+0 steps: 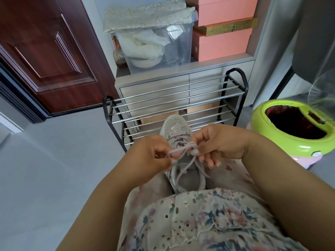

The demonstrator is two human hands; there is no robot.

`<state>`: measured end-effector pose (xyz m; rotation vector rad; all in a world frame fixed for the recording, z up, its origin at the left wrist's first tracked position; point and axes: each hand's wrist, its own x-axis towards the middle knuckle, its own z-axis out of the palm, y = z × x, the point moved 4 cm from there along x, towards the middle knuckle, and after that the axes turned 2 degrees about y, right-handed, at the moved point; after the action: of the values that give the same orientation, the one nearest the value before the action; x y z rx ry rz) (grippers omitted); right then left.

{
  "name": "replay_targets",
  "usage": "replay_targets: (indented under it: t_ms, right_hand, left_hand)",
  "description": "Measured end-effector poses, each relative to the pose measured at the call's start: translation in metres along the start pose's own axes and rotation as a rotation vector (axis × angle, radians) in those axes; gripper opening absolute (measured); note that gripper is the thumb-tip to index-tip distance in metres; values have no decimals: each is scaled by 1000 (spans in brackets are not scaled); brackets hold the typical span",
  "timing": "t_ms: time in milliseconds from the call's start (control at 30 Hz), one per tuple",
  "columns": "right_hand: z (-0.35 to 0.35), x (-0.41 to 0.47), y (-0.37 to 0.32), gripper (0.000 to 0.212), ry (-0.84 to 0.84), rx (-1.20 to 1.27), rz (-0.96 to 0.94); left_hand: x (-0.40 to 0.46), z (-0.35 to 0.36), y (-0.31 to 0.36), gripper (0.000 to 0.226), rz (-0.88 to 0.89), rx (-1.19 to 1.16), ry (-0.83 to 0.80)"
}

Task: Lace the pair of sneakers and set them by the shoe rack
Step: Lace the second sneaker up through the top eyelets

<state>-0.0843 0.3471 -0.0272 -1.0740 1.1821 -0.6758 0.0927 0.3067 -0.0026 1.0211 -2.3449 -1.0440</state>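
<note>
The grey mesh sneaker [178, 142] rests on the person's lap at the centre of the view, toe at 12 o'clock toward the shoe rack [174, 105], heel at 6 o'clock. Only one sneaker is visible; the position of the second cannot be determined.

Hand state: the left hand [154, 153] pinches a loop of the lilac shoelace [181, 150] at 9 o'clock of the eyelets. The right hand [217, 144] pinches the crossing strands at 3 o'clock, remaining fingers curled downward. Neither hand is spread.

Judged step: tying the bow; lacing of the eyelets appears complete.

Procedure:
1. Hold both loops near their bases, close to the tongue, so the knot forms low.
2. Draw the hands apart along the 9–3 o'clock line with equal tension; uneven pull would likely slip one loop out.
3. Keep the two free ends, trailing toward 6 o'clock over the shoe opening, clear of the knot.
4. Steady the sneaker against the lap; it can roll sideways.

The green-rimmed bin [290, 124] stands at 3 o'clock of the rack; avoid it when setting the sneaker down.
</note>
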Motion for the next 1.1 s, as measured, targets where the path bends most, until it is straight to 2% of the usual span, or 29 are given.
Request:
replay_targets:
  t_ms: [100, 167, 333, 467, 533, 633, 667, 800, 867, 967, 1033, 1100]
  right_hand:
    - [0, 0, 0, 9, 19, 21, 21]
    - [1, -4, -3, 10, 69, -108, 21]
    - [18, -12, -23, 17, 226, -869, -10]
    - [37, -12, -32, 15, 242, -1257, -56]
    - [38, -10, -31, 11, 228, -1255, -44]
    - [33, -8, -28, 16, 212, -1163, -3]
    - [32, -7, -27, 17, 216, -1157, 1]
    - [28, -6, -24, 15, 234, -1010, 10]
    - [27, -6, -23, 17, 220, -927, 20]
    - [24, -7, -23, 28, 165, -847, 27]
    - [21, -10, -23, 31, 153, -782, 17]
    - [15, -14, -25, 26, 178, -672, 10]
  left_hand:
    - [-1, 13, -1, 18, 36, 123, -92]
    - [-2, 19, 1, 19, 88, 230, -155]
    - [-3, 19, 4, 32, -20, 257, -306]
    - [-4, 18, 8, 27, -149, 194, -201]
    - [-2, 20, 9, 33, -186, 210, -143]
    - [0, 26, 11, 39, -219, 290, -128]
    - [0, 26, 11, 38, -227, 265, -134]
    - [-2, 21, 14, 35, -292, -77, -189]
    - [-1, 21, 13, 37, -296, -14, -167]
    - [4, 24, 11, 25, -277, 126, -118]
    - [4, 25, 10, 14, -268, 93, -106]
    - [4, 24, 9, 10, -269, 64, -111]
